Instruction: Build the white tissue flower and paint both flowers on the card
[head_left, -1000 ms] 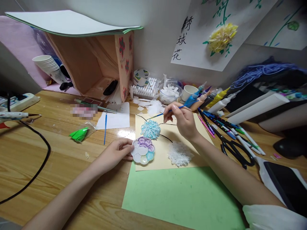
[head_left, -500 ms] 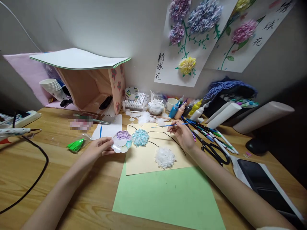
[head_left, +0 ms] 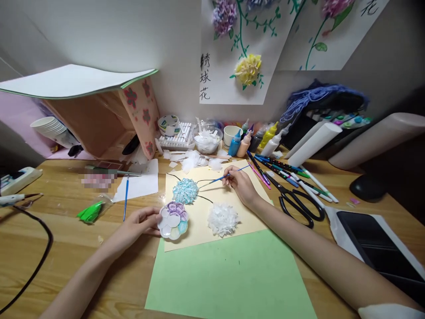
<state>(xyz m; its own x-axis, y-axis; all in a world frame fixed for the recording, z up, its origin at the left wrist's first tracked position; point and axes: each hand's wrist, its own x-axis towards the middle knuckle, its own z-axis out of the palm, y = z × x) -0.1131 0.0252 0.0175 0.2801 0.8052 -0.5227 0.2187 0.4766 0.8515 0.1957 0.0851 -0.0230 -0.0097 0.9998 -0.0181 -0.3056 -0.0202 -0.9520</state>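
My left hand point(head_left: 144, 223) grips the edge of a flower-shaped paint palette point(head_left: 173, 220) with purple and turquoise paint in its wells, tilted over the left edge of a cream sheet point(head_left: 195, 235). In my right hand point(head_left: 241, 184) is a thin blue paintbrush point(head_left: 219, 178), pinched between thumb and fingers. Its tip points left and is close to a blue-and-white paper flower point(head_left: 185, 190); whether they touch I cannot tell. Nearer to me on the same sheet lies a white paper flower point(head_left: 223, 219). Dark curved lines run across the sheet.
Green paper point(head_left: 229, 274) lies under the cream sheet. Black scissors point(head_left: 295, 201) and several pens point(head_left: 285, 166) are on the right, beyond them a black mouse point(head_left: 368, 188). Paint bottles point(head_left: 244, 144) and a bowl of paper scraps point(head_left: 208, 139) stand at the back. A glue gun point(head_left: 13, 199) is far left.
The brush has swung so its tip now points down-left at the blue-and-white flower. The palette has come lower, nearer to me. The camera view has tilted down and shifted.
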